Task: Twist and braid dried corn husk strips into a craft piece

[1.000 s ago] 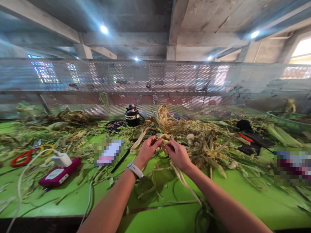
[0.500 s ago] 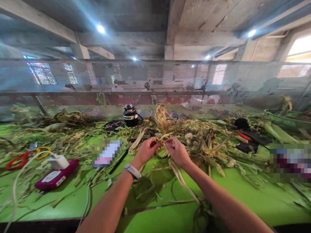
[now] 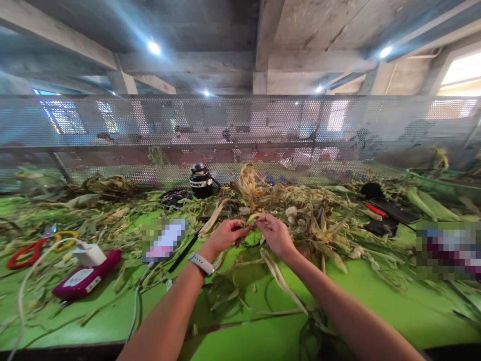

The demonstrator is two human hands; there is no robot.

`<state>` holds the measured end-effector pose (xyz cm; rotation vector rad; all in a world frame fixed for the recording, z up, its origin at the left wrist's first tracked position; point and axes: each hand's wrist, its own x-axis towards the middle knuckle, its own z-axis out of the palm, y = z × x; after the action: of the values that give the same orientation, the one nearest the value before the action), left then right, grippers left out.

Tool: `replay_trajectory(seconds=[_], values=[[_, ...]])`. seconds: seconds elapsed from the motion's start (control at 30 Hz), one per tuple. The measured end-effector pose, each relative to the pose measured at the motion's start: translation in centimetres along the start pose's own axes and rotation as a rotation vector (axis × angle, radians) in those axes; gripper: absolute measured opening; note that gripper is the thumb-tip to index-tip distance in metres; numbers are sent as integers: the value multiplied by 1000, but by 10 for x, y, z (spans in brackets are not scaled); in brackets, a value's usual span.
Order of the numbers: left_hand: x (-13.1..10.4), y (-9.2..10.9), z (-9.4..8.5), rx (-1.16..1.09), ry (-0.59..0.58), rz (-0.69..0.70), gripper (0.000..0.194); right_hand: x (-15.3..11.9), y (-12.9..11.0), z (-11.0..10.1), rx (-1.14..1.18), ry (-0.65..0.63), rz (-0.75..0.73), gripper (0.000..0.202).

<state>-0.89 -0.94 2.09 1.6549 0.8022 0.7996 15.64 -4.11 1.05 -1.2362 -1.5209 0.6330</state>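
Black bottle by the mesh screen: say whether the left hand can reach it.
Probably yes: only low, loose husks lie between the left hand and the upright black bottle, though that hand's fingers are busy with a husk strip.

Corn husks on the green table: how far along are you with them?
Done: the upright husk bundle looks gathered, but I can't tell if it's finished. In hand: a thin husk strip at the fingertips of the left hand and right hand. Left: probably plenty, as loose husks litter the green table.
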Motion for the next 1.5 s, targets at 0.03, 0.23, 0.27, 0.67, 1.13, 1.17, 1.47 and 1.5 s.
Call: replay_trajectory(seconds=[0.03, 0.23, 0.27, 0.67, 1.13, 1.17, 1.47, 1.5], values=[[0, 0, 0, -30, 19, 6, 35, 0, 0, 0, -5, 1, -18, 22], [0, 1, 3, -118, 110, 48, 40, 5, 5, 1, 117, 8, 86, 30], [-1, 1, 3, -110, 99, 48, 40, 6, 4, 1, 135, 4, 108, 31], [-4, 3, 11, 16, 143, 42, 38, 3, -5, -1, 276, -56, 299, 30], [1, 0, 16, -115, 396, 83, 31, -12, -14, 3, -498, -45, -140, 30], [1, 1, 15, -106, 401, 94, 30, -12, -16, 3, -534, -67, -141, 27], [-2, 2, 6, 39, 246, 57, 31, -3, -19, -17, -590, -127, -449, 15], [-3, 4, 5, 36, 195, 52, 31, -1, -20, -20, -575, -106, -491, 16]])
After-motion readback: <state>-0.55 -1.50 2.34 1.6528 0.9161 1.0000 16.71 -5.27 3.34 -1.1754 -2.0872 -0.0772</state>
